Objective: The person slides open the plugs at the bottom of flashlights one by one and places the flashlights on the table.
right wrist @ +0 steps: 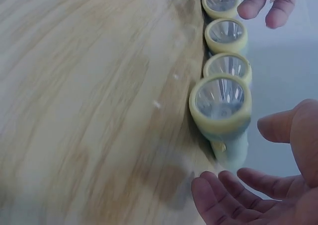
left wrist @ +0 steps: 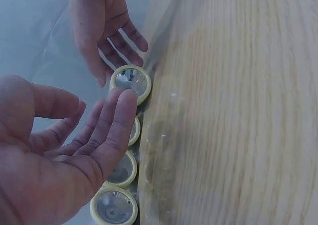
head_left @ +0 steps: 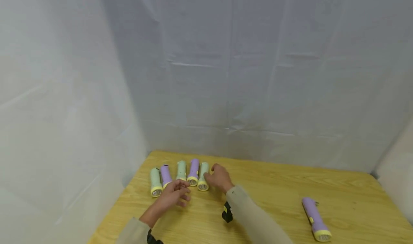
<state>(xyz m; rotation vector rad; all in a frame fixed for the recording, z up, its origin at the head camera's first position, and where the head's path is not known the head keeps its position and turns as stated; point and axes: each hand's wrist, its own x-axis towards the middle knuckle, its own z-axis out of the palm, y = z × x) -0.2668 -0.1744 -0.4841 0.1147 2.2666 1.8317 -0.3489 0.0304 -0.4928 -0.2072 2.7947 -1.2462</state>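
A row of several flashlights lies at the table's back left, lens ends facing the front edge. The row ends on the right with a green flashlight (head_left: 203, 174); beside it is a purple flashlight (head_left: 194, 172), then another green flashlight (head_left: 181, 169). My right hand (head_left: 220, 178) is beside the end green one, fingers parted and thumb apart from its body in the right wrist view. In front of the row hovers my left hand (head_left: 175, 194), palm turned inward, fingers loosely extended and holding nothing. It partly covers a purple flashlight (head_left: 166, 173).
Leftmost in the row is a green flashlight (head_left: 155, 181) with a yellow rim. A separate purple flashlight (head_left: 314, 217) lies on the wooden table (head_left: 267, 197) at the front right. Pale sheeting (head_left: 226, 75) hangs behind the table and along both sides.
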